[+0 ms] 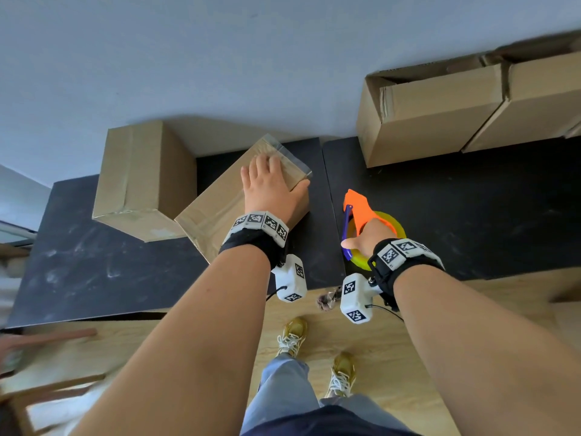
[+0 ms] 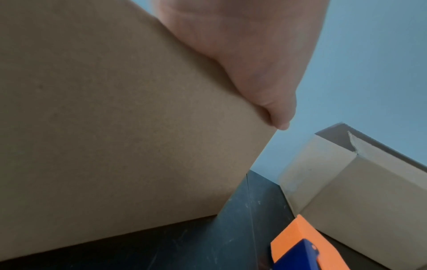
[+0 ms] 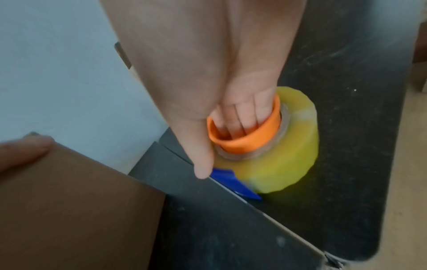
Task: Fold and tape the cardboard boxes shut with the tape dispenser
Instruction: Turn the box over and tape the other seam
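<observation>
On the taped box (image 1: 226,199), left hand (image 1: 271,187) flat; right hand (image 1: 366,236) seemingly grips dispenser (image 1: 361,209).

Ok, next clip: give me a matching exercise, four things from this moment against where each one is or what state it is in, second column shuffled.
Things:
1. left hand
2. right hand
3. tape dispenser
4. open cardboard box

Places or states:
A. at the back right of the black table, top flaps not closed
B. fingers inside the orange core of the yellow tape roll
C. flat on top of the taped box, thumb over its side
D. on the black table, right of the taped box

Pairs: 1-C, 2-B, 3-D, 4-A
</observation>
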`<state>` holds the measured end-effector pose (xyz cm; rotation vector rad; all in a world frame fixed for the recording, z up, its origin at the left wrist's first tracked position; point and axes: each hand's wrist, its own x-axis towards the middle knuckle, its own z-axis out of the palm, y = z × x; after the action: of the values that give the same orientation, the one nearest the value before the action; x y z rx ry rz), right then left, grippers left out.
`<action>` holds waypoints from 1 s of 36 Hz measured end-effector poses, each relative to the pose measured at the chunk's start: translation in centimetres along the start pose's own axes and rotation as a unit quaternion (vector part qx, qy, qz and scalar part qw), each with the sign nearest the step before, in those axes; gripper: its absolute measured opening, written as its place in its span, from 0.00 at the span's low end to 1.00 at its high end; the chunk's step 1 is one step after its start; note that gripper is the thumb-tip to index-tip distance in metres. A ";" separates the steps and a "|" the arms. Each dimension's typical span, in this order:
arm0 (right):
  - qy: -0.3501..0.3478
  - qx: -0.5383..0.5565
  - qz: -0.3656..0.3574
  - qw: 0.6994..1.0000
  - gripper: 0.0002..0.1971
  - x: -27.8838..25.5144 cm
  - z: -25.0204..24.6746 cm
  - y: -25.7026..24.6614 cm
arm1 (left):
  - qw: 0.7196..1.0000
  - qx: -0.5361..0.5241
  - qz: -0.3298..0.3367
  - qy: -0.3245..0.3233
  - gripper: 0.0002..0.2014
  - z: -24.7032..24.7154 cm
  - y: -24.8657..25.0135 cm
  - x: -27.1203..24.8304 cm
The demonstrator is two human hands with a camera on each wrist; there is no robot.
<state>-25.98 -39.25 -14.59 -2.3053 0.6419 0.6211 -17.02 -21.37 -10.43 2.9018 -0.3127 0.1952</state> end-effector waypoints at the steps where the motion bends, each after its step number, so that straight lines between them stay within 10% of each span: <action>1: -0.009 0.000 -0.009 1.000 0.27 -0.2 -0.4 -0.1 | 1.000 0.001 0.003 0.001 0.33 0.0 0.0 0.0; 13: 0.132 0.002 0.024 0.991 0.09 -2.7 -4.7 -2.2 | 0.990 0.000 0.100 -0.095 0.36 -2.3 1.8 -2.0; 28: 0.142 0.129 -0.145 0.971 0.26 -5.5 -3.7 -5.4 | 0.978 0.111 0.144 -0.101 0.34 -5.6 -0.1 -7.4; 36: 0.130 0.102 -0.162 0.973 0.27 -4.9 -1.9 -6.3 | 0.992 -0.012 0.078 -0.096 0.37 -4.8 -2.6 -9.2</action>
<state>-25.55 -35.01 -7.52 -2.2456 0.4097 0.0961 -25.90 -15.99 -7.73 2.8771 -0.5699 -0.0642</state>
